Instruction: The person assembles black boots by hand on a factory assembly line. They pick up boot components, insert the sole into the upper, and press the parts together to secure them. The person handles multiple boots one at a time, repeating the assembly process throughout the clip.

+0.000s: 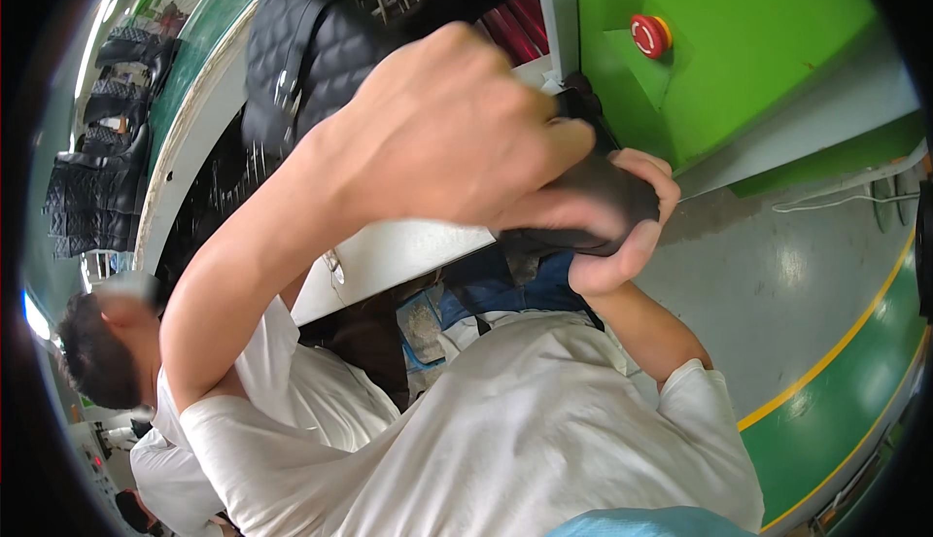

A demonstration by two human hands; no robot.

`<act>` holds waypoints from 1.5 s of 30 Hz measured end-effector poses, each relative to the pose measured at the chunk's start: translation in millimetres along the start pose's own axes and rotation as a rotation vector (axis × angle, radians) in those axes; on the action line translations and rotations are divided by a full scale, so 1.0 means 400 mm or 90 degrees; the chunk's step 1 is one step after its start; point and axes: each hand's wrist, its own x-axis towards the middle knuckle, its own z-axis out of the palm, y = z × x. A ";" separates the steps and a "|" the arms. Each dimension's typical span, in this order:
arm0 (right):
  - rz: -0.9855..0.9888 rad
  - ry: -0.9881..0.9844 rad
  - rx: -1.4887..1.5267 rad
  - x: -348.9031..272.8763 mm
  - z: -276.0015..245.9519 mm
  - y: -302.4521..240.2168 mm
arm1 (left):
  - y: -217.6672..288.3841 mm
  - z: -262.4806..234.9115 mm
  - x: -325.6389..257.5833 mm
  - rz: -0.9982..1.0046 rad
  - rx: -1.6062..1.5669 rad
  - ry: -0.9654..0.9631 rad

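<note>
My right hand (637,231) is wrapped round the rounded, smooth black end of what looks like a boot (583,192), fingers on its far side and thumb on the near side. My left hand (466,138) reaches across above it, smeared by motion. Its fingers are curled in and its thumb lies along the black surface; whatever they pinch is hidden. Beyond my left wrist stands a quilted black boot shaft (311,56) with a strap and shiny metal parts. My left hand covers the space between, so I cannot tell whether shaft and rounded end are one boot.
A green machine panel with a red stop button (649,37) rises at the far right. A white tabletop (389,260) lies below my left forearm. More quilted black boots (107,138) line the far left. A co-worker (107,343) in white sits close on my left.
</note>
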 end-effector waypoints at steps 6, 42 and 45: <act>0.004 -0.024 -0.123 -0.012 -0.047 0.010 | -0.015 0.134 0.076 -0.103 0.070 0.289; 0.181 -0.584 -0.005 -0.173 -0.068 0.146 | 0.332 0.017 -0.339 -0.429 -0.376 0.184; 0.180 -0.575 -0.013 -0.168 -0.061 0.153 | 0.328 0.036 -0.340 -0.424 -0.314 0.199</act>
